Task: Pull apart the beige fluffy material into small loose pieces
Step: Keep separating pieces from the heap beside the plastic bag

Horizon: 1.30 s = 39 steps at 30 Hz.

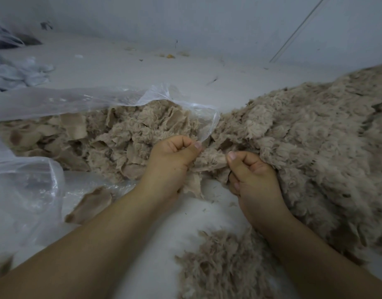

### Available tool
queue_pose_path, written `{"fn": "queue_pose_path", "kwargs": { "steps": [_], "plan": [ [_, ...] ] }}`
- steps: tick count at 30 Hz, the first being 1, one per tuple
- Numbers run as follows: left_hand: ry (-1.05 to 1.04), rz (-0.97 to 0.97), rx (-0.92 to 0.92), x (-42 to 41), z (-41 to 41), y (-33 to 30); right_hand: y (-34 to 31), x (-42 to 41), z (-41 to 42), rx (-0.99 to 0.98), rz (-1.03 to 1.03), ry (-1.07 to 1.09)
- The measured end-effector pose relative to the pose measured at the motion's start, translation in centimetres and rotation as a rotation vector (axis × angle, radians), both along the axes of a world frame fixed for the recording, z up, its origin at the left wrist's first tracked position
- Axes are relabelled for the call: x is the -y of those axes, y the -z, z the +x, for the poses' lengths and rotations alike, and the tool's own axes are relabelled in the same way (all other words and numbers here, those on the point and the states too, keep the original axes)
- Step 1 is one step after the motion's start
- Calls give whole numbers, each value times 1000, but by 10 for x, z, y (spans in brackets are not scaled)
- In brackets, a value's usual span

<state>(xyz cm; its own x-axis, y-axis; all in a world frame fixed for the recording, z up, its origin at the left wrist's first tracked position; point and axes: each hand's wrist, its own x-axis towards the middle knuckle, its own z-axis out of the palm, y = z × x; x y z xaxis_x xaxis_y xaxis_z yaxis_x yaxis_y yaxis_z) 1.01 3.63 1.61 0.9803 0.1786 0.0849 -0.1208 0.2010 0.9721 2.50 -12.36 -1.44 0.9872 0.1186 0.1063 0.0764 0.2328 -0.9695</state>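
1. at the centre of the pale floor (142,67), my left hand (172,156) and my right hand (253,175) sit close together, thumbs up, both clenched on one strip of beige fluffy material (209,161).
2. left hand: fingers curled tight round the strip's left end, thumb pressed along the top; a ragged flap of the same stuff hangs below the fist.
3. right hand: fingers curled round the strip's right end, thumb tip on the fabric; this end runs into the large beige pile (311,134) that fills the right side of the view.
4. strip: stretched between my two fists, smooth backing facing up.
5. left of my hands: a heap of torn pieces (112,137) lies inside the mouth of a clear plastic bag (82,100); the bag's edge reaches just above my left fist.
6. one loose scrap (91,203) rests on the plastic beside my left forearm.
7. another fluffy patch (220,264) lies on the floor between my forearms, near the bottom edge.
8. far left corner: crumpled pale plastic (15,72), blurred; contents not discernible.
9. small bits of debris dot the floor near the back wall (207,22).
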Motion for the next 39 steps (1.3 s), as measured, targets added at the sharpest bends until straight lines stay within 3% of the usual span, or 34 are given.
{"fn": "queue_pose_path", "kwargs": {
  "steps": [9,14,19,21,25,29,34,39],
  "plan": [
    [-3,102,22,2,-2,-2,-4,-3,-2,-43,24,14],
    [114,15,-36,-3,-3,-6,-6,-3,-1,-80,52,29],
    [162,52,-57,-8,-4,-8,-7,0,-1,-164,119,90],
    [161,35,-64,-15,-3,-10,-3,5,0,-107,22,124],
    [252,210,-74,-16,-3,-11,-1,5,0,-55,-90,119],
    [460,500,-58,-7,-12,-8,-8,-2,-3,-75,-1,68],
    [347,252,-91,3,-10,-4,-8,-5,-6,48,-57,13],
    [174,37,-58,6,-5,1,-6,-4,-3,26,9,-13]
  ]
}}
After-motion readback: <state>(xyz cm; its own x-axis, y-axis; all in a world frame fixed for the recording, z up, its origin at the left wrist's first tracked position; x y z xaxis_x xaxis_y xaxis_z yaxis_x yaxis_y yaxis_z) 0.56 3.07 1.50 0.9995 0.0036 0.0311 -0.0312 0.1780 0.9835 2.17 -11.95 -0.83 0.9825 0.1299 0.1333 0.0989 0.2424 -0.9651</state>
